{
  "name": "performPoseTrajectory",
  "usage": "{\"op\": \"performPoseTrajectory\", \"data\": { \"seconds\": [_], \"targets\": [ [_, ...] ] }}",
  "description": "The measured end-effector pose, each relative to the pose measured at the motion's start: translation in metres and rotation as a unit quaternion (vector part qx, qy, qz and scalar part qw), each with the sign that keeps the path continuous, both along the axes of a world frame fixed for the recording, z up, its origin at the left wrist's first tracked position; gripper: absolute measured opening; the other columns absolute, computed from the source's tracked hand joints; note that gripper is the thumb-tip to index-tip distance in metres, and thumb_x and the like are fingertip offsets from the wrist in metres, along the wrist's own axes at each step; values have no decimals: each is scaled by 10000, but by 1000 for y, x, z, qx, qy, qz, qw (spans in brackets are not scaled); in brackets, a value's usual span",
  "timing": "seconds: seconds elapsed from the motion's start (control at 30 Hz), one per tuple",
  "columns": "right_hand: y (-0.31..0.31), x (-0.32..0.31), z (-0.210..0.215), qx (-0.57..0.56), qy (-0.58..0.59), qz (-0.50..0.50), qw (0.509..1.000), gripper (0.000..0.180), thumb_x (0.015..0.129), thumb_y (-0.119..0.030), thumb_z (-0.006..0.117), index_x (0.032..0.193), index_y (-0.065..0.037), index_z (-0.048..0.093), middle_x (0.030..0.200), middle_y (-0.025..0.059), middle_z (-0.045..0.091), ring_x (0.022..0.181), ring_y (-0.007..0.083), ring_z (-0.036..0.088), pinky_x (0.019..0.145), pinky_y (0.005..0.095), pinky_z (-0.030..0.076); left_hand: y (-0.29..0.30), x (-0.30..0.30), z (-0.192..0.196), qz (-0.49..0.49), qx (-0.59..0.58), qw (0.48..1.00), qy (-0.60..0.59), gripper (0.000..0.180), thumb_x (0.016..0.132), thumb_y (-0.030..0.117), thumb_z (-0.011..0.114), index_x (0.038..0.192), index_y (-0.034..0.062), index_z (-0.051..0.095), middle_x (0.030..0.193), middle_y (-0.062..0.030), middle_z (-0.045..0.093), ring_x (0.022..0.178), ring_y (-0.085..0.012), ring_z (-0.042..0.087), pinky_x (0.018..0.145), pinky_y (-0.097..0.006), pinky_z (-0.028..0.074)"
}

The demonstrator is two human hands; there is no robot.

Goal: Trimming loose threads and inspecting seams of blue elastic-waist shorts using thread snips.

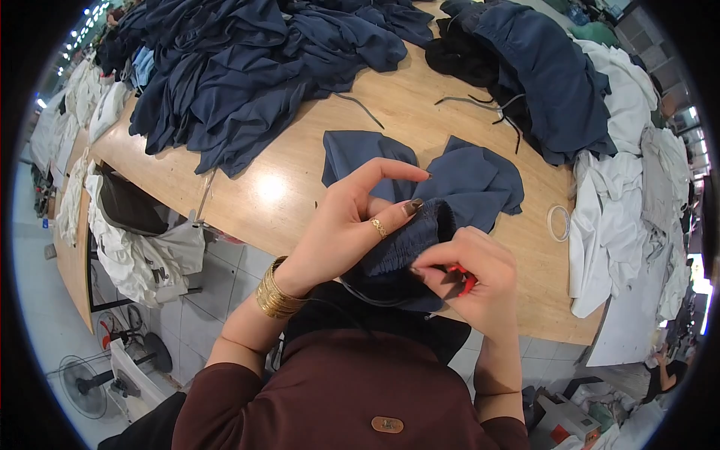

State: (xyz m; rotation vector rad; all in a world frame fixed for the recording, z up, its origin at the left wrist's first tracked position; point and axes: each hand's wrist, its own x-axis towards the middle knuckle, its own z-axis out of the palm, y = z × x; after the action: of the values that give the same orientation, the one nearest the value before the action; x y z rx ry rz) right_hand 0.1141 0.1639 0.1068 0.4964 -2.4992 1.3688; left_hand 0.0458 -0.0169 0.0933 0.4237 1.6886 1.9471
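Observation:
A pair of navy shorts (480, 176) with a gathered elastic waistband lies at the table's near edge, the two legs spread away from me. My left hand (341, 217) grips the waistband from the left, thumb on the fabric and index finger stretched out above it. Rings and gold bangles sit on that hand and wrist. In my right hand (480, 274) are small snips (459, 280) with red handles, held in the palm with the blades pointing left. The thumb and fingertips of the same hand press at the waistband's near right side. Part of the waistband is hidden behind my fingers.
A large heap of navy garments (247, 67) covers the far left of the wooden table (292, 202). More navy garments (551, 82) are piled at far right, beside white cloth (600, 232). A white ring (559, 223) and loose cords lie about. A fan (84, 384) stands lower left.

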Motion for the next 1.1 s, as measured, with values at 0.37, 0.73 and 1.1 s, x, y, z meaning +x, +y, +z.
{"op": "performPoseTrajectory", "data": {
  "seconds": [0.37, 0.73, 1.1],
  "targets": [
    [-1, -2, 9, 52, 17, -3, 998, 225, 654, -61, 757, 844, -82, 639, 654, 36, 536, 579, 206, 505, 510, 305, 385, -1, -2, -2, -15, -3, 1000, 6, 320, 936, 76, 540, 1238, 15, 454, 695, 12, 615, 639, 17, 527, 564, -123, 380],
    [-7, -1, -4, -71, -90, -43, 993, 175, 701, 69, 665, 821, -34, 590, 733, 61, 589, 635, 195, 570, 567, 267, 443, 3, -2, 0, -26, -62, 997, 45, 311, 937, 63, 535, 1234, 16, 455, 660, 42, 571, 597, 33, 480, 538, -121, 348],
    [-1, -6, 7, 79, 0, 11, 997, 250, 642, 104, 636, 839, -37, 575, 732, 71, 584, 628, 211, 584, 551, 291, 438, 4, -2, -2, -22, -57, 997, 49, 309, 935, 56, 534, 1231, 17, 457, 694, 26, 595, 602, 33, 496, 516, -119, 347]
  ]
}}
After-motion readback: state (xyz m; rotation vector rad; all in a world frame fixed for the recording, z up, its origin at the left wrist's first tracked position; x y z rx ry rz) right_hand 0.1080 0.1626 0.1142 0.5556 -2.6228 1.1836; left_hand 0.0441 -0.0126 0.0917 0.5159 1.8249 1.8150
